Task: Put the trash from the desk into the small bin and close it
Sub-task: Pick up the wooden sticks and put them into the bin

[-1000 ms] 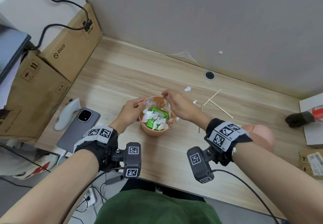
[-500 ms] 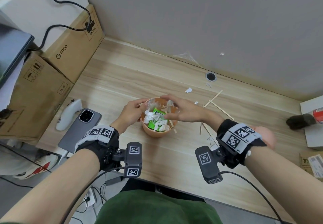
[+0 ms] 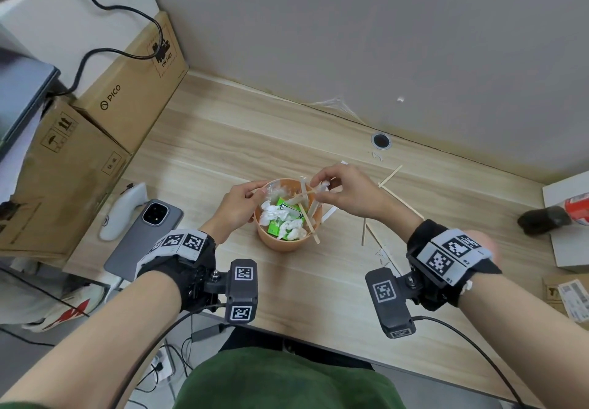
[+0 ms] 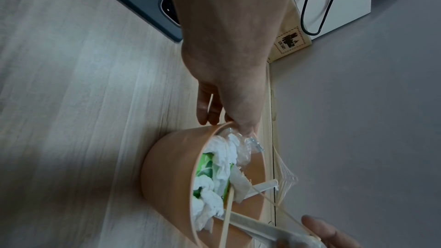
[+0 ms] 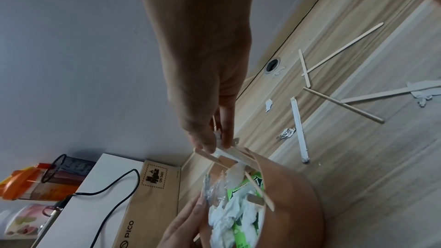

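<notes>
The small orange bin [image 3: 283, 244] stands mid-desk, filled with white tissue, a green carton [image 3: 280, 220] and clear plastic. My left hand [image 3: 239, 198] pinches its left rim, thumb inside [image 4: 243, 123], fingers outside. Over the far right rim my right hand [image 3: 344, 188] pinches a few wooden sticks [image 5: 229, 155] and a white paper scrap, their lower ends resting in the bin [image 5: 293, 205]. More sticks [image 3: 390, 176] [image 5: 343, 104], a white wrapper [image 5: 299, 129] and a foil scrap [image 5: 286, 133] lie on the desk to the right. A pinkish shape, mostly hidden, shows behind my right wrist.
A grey phone [image 3: 143, 236] and a white controller [image 3: 124, 211] lie left of the bin. Cardboard boxes [image 3: 79, 160] line the left edge. A white box [image 3: 570, 217] with a dark brush-like item [image 3: 541, 220] sits far right. A cable hole [image 3: 381, 140] is near the wall.
My right hand has risen from inside the bin to its far right rim, now pinching sticks and a paper scrap. The left hand has stayed on the rim.
</notes>
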`<action>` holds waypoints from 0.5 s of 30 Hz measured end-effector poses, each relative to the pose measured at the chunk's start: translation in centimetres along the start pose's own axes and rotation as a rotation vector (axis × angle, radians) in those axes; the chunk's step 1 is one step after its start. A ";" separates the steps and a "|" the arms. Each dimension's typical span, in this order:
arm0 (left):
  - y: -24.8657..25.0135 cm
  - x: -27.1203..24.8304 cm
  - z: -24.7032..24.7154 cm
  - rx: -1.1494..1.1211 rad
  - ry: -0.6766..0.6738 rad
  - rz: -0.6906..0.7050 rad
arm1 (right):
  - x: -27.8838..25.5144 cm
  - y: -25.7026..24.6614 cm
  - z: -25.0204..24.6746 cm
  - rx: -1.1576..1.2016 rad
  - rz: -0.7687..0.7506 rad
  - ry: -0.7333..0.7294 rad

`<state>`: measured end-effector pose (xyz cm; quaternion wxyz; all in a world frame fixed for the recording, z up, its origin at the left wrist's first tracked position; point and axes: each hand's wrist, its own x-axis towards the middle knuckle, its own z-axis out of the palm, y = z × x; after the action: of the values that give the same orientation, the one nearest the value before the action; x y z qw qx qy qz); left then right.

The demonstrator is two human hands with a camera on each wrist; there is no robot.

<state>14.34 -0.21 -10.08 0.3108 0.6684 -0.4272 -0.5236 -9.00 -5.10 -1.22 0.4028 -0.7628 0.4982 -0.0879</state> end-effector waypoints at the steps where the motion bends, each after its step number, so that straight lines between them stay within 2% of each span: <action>1: 0.0 0.0 0.0 0.001 0.002 0.004 | -0.1 -0.1 0.0 -0.021 -0.007 0.011; 5: -0.1 0.1 0.1 -0.003 0.003 0.005 | -0.8 -0.5 -0.4 0.007 0.000 0.056; 8: -0.3 0.1 0.1 -0.007 0.004 0.003 | -0.6 -0.5 -0.4 -0.132 -0.044 0.139; 12: -0.1 -0.1 0.2 -0.016 0.005 0.006 | -0.4 -0.1 1.4 -0.263 -0.043 0.074; 15: 0.0 -0.1 0.1 -0.015 0.006 0.001 | -0.7 0.5 2.6 -0.154 0.029 0.071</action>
<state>14.19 -0.09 -10.09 0.3175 0.6673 -0.4227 -0.5246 -8.32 -3.24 -3.12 0.3264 -0.7806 0.5284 -0.0705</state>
